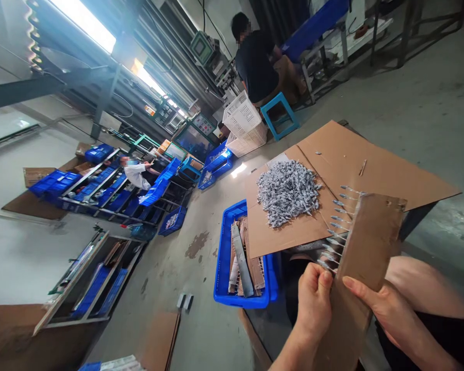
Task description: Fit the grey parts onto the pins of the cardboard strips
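A brown cardboard strip [373, 242] stands tilted over my lap. Along its left edge sticks a row of small grey pointed pieces [338, 225] on thin pins. My right hand [386, 306] grips the strip, thumb flat on its face and fingers behind it. Closed in a pinch, my left hand [315, 293] is at the strip's left edge, at the lower end of the row. A small grey pointed piece [325, 265] shows at its fingertips, partly hidden by them. A heap of loose grey pieces [288, 193] lies on the cardboard-topped table [344, 154] ahead.
Left of the table, a blue crate [221, 268] holds cardboard strips and a grey flat bar [242, 263]. White baskets [243, 116] and a blue stool [280, 116] stand farther off, where a person [257, 64] sits. Another person [137, 172] works by a rack of blue bins.
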Demonstrator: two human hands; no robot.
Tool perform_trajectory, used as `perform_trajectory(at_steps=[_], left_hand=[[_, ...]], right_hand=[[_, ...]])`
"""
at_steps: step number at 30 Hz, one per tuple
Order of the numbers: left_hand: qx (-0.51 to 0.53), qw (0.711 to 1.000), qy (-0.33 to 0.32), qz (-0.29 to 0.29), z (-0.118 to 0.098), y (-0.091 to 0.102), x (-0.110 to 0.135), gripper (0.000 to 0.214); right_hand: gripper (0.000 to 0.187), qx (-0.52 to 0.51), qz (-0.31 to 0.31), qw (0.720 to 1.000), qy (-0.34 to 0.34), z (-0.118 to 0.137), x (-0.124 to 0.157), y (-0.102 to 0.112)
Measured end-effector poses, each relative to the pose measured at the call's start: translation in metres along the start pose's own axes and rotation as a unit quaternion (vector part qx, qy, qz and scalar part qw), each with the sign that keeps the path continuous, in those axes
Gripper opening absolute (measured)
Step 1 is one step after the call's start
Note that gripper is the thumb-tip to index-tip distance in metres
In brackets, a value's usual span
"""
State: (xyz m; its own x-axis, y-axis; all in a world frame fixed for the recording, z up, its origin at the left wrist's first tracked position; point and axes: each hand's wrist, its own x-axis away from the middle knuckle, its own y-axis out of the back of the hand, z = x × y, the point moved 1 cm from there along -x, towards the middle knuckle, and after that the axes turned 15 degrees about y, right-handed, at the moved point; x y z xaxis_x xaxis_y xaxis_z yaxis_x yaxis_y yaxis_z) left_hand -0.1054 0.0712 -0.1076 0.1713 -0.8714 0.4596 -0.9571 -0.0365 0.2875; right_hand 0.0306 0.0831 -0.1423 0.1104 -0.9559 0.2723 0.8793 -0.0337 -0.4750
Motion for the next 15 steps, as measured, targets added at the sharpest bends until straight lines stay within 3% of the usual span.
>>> perform_trajectory(at_steps=[7, 10, 15], left_hand=[[0.009, 1.000, -0.021, -0.006, -0.008, 0.000, -0.005, 0.030], [0.010, 0.999, -0.028, -0.023, -0.008, 0.000, -0.009, 0.030], [-0.010, 0.999, -0.031, -0.012, 0.003, 0.011, -0.027, 0.028]], right_hand=[[0.025, -0.003, -0.027, 1.000, -0.003, 0.010, 0.001, 0.001], [0.028, 0.000, -0.005, 1.000, -0.007, 0.010, -0.001, 0.002], [0.012, 0.039, 0.036, 0.999, -0.006, 0.010, -0.003, 0.001]])
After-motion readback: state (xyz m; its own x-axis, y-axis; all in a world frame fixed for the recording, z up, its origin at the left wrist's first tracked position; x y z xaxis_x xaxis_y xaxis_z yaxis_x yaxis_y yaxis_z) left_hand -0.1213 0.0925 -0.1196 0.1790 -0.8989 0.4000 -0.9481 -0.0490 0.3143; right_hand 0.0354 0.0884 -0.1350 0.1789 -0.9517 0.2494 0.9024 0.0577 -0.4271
